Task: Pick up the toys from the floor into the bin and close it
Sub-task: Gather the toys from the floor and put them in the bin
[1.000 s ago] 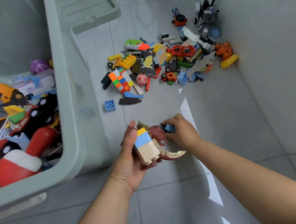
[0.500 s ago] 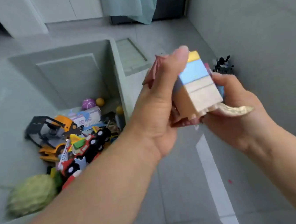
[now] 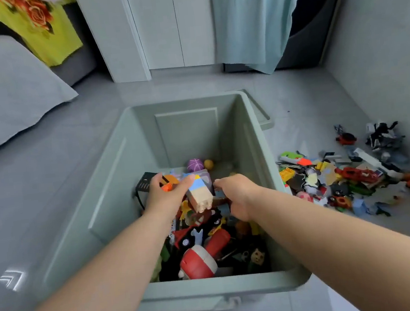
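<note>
Both hands were over the open green bin (image 3: 212,285). The block stack (image 3: 200,196) hung tilted above the toys inside, against the left hand (image 3: 164,197)'s thumb tip. Couldn't tell if it was gripped. The right hand (image 3: 238,193)'s fingers curled down, grip unclear.

bin (image 3: 116,190) open on top; far end bare, near end toy-packed

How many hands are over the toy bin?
2. The left hand grips a block stack over the bin; the right hand is beside it, also over the bin. No others show.
</note>
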